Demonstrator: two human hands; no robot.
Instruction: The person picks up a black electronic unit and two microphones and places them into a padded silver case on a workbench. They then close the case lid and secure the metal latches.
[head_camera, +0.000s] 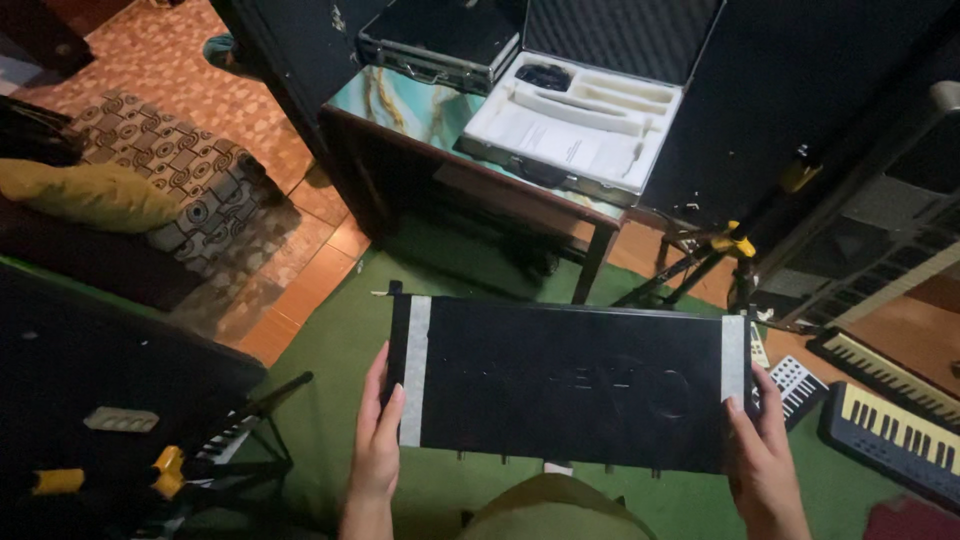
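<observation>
Held level at the lower centre of the frame over the green floor, the long black panel (570, 385) is clamped only at its ends by the left hand (378, 440) and right hand (762, 450), so a slackened grip could likely drop it onto the small keyboards (885, 425) at lower right.

Two hands: left (378, 440), right (762, 462). One black panel (570, 392). Two open cases (575, 125) (440, 45). Two keyboards (890, 430) (885, 370). One yellow pillow (90, 192).
</observation>
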